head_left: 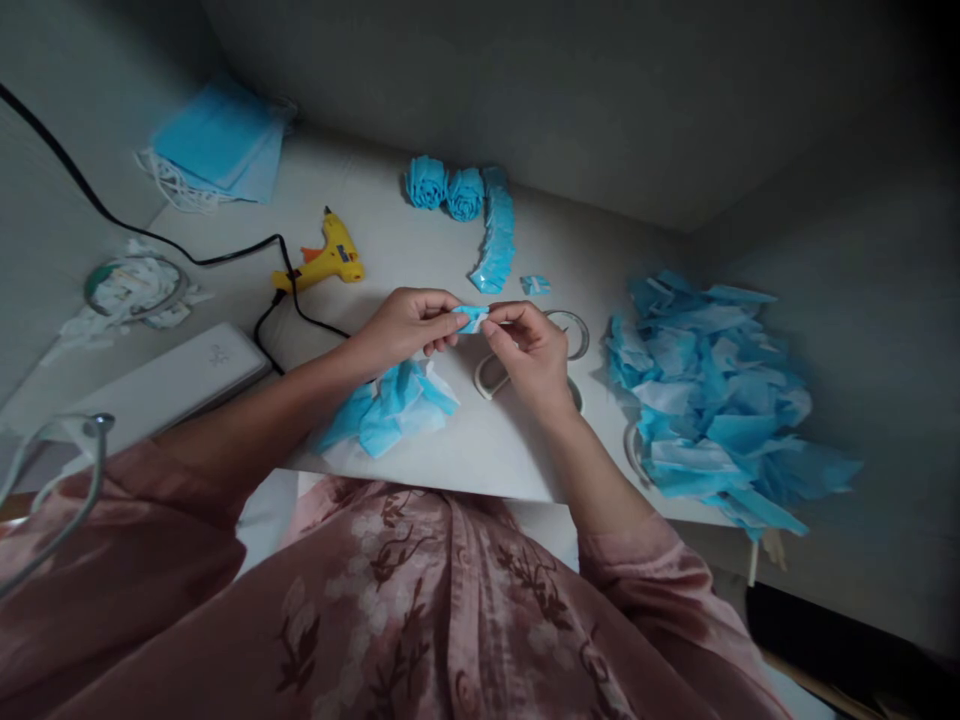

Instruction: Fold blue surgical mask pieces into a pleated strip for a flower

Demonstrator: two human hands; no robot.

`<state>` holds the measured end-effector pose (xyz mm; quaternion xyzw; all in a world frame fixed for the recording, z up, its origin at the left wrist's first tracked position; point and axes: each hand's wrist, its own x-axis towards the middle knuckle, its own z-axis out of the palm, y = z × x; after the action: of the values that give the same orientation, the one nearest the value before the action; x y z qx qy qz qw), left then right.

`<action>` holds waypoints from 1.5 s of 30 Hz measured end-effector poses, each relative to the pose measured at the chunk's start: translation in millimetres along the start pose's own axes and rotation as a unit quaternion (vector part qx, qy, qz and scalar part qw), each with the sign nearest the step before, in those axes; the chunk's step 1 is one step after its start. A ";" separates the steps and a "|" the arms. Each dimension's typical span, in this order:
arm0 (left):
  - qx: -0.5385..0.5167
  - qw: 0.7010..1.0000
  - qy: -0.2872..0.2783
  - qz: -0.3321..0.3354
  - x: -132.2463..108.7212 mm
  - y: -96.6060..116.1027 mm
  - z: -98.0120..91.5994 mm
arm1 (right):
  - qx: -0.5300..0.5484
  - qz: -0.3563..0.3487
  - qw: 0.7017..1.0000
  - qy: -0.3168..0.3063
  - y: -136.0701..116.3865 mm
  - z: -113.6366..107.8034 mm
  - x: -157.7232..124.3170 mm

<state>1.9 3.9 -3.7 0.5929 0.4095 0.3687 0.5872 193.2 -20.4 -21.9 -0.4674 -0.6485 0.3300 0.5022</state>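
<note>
Between my two hands is a small folded piece of blue and white mask fabric (472,318). My left hand (411,325) pinches its left end with thumb and fingers. The right end is pinched by my right hand (529,345). Below the hands on the table lie loose blue and white fabric pieces (401,405). Scissors (493,377) lie partly hidden under my right hand, and a roll of tape (574,335) shows just behind it. Beyond the hands rest a small folded blue piece (535,285) and a curved row of overlapping folded pieces (496,235).
Two blue fabric roses (445,190) stand at the back. A yellow glue gun (322,258) with a black cord lies left, near a white box (180,385), a bowl of white scraps (139,285) and stacked face masks (217,140). A large heap of blue fabric pieces (720,390) fills the right side.
</note>
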 end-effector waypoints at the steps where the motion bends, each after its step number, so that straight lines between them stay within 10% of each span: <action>1: -0.001 1.000 -0.002 -0.001 0.0 -0.3 -0.1 | -0.002 0.006 1.000 0.003 1.2 0.7 -0.4; 37: 0.054 0.997 0.005 0.054 3.0 -4.7 -0.8 | -0.021 -0.027 0.998 -0.057 -2.0 -5.5 3.2; 45: -0.015 0.999 -0.034 -0.018 0.0 2.4 0.6 | 0.015 -0.008 0.999 -0.032 1.7 -3.2 2.0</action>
<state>2.5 3.7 -1.3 0.5887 0.3940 0.3437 0.6164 196.7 -18.0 -21.8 -0.4439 -0.6632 0.3505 0.4902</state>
